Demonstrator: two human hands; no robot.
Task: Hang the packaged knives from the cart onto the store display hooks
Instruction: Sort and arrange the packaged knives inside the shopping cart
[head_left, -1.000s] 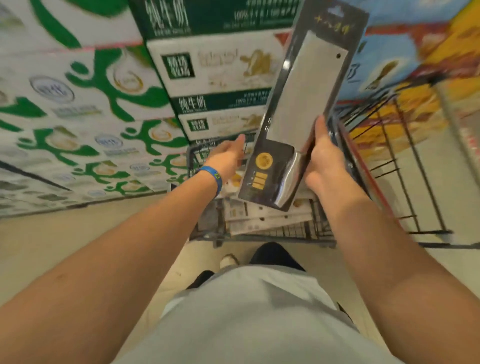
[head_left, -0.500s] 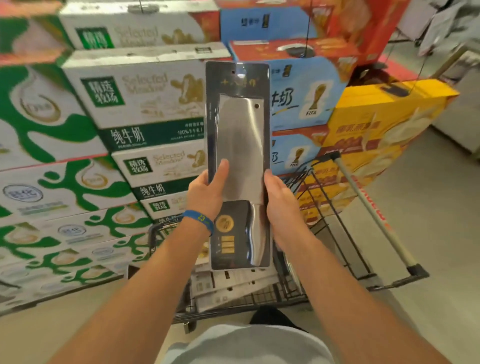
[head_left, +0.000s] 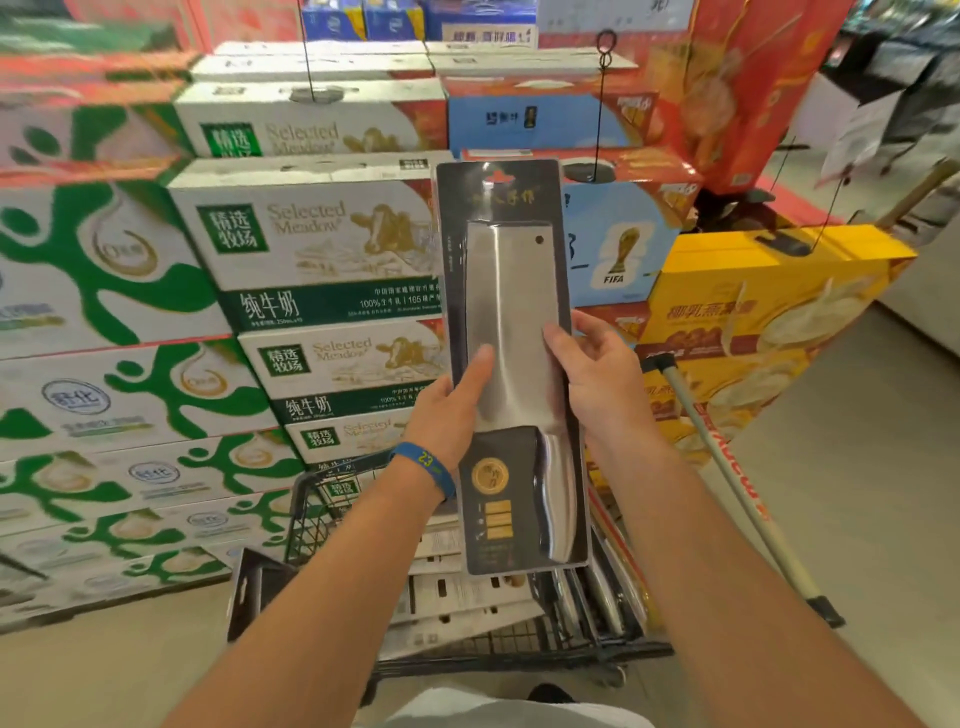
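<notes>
Milk cartons (head_left: 311, 244) stacked left of frame. Left hand (head_left: 449, 410) pinches left edge of packaged knife (head_left: 511, 364), upright at centre above cart (head_left: 467, 613). Right hand (head_left: 602, 374) grips right edge. Yellow boxes (head_left: 753, 312) right.

Milk carton (head_left: 311, 234), white with a dark green band: "Selected Meadow" in gold, 精选牧场 on a green square, 纯牛奶 and "100%" on the band. The same wording repeats on the cartons stacked below it.
Green-and-white carton (head_left: 78, 400), left: 舒化 in a round badge.
Blue carton (head_left: 615, 260): "FIFA" under a gold trophy.
Wristband (head_left: 426, 462) on my left wrist: "23" in yellow.
Packaged knife (head_left: 511, 364): gold characters on the header and a gold seal, too blurred for me to read.
Yellow carton (head_left: 753, 312): red characters, not legible.
</notes>
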